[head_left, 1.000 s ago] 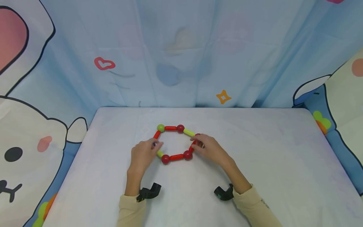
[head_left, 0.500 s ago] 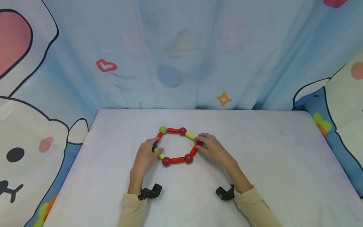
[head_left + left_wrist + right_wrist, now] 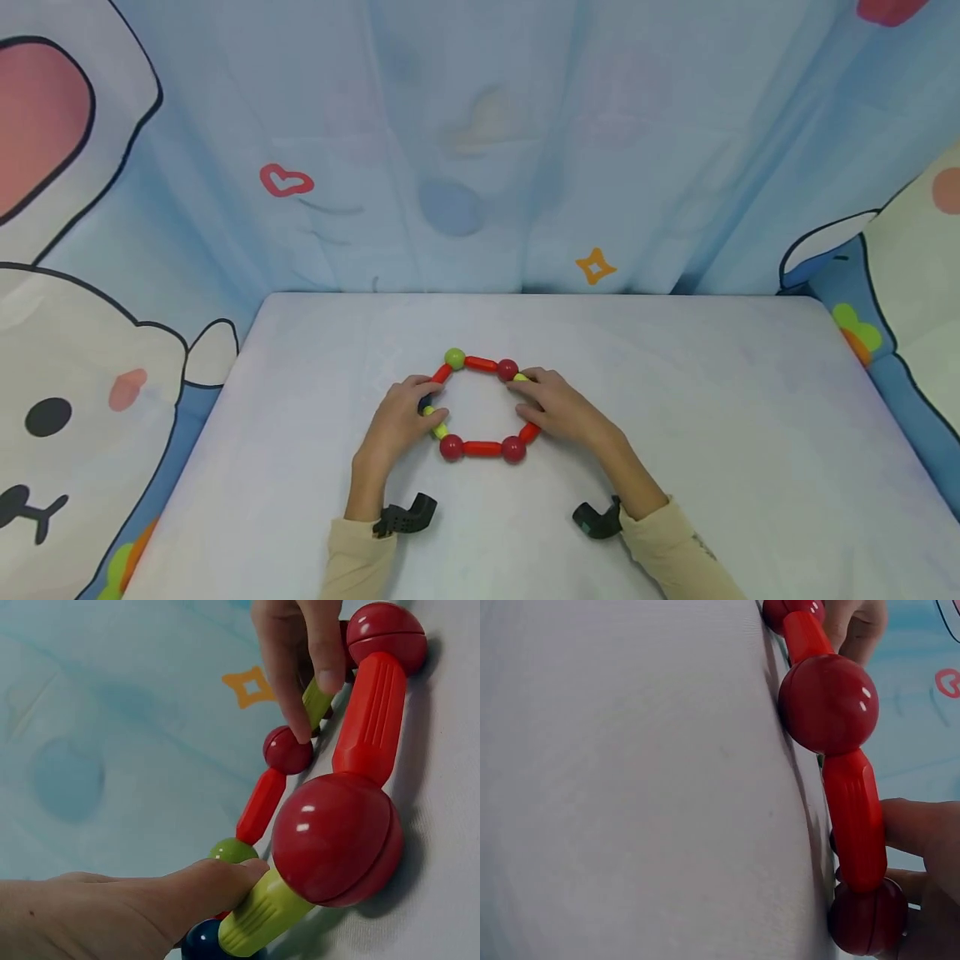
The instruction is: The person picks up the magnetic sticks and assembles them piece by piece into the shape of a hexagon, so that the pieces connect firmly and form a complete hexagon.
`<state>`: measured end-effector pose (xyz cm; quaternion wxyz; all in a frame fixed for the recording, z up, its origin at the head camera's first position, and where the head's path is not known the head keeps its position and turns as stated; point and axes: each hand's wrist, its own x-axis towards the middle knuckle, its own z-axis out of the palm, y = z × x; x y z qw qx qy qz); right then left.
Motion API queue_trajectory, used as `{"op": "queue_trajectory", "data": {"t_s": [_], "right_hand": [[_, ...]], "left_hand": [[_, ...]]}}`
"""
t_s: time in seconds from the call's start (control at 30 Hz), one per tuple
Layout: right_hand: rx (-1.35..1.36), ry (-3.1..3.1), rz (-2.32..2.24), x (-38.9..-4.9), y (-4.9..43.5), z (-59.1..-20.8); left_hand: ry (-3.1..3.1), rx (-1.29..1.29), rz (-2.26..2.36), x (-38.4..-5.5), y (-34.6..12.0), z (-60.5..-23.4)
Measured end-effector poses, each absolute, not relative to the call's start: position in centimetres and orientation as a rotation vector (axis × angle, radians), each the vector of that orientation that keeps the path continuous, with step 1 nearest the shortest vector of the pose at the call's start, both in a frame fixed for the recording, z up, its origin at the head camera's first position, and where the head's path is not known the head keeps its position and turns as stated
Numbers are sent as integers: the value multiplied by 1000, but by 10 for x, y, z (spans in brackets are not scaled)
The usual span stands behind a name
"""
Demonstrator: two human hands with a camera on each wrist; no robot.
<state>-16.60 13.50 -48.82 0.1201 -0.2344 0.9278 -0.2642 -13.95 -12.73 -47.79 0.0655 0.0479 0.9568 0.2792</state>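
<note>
A six-sided ring of plastic building rods and balls (image 3: 482,449) lies on the white table. Its balls are dark red, with a green ball (image 3: 454,359) at the far left corner and a dark blue ball (image 3: 204,941) at the left. My left hand (image 3: 399,419) grips that left corner, thumb along a yellow-green rod (image 3: 262,915), fingers by the red rod beyond. My right hand (image 3: 562,406) holds the right corner, fingers at another yellow-green rod (image 3: 316,703) and thumb against a red rod (image 3: 855,821). It mostly hides the corner's dark red ball (image 3: 868,918) in the head view.
A white cloth covers the table (image 3: 750,467). Behind it hangs a light blue printed curtain (image 3: 420,125), close to the far edge. Black wrist cameras (image 3: 408,514) project from both forearms, low over the table.
The ring has shifted right and slightly toward me, turning a little clockwise. My left hand has moved right with it. My right hand stays at the right corner, its fingers now more spread.
</note>
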Motion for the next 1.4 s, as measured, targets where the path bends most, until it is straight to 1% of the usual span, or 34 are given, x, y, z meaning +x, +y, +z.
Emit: {"op": "queue_trajectory", "data": {"t_s": [0.6,0.87,1.07,1.23,1.4], "right_hand": [[-520,2756,-887,-169,133,-492],[-293,2768,-933,-173,142,-485],[-315,2752,-935,-176,143,-484],[-405,2741,-887,-179,149,-476],[-497,2723,-853,-178,151,-486]], "left_hand": [[2882,219,782,-137,-119,-477],[2982,187,727,-138,-110,-483],[2994,174,758,-137,-106,-485],[3017,193,758,-138,-105,-484],[3000,201,743,-136,-104,-484]]}}
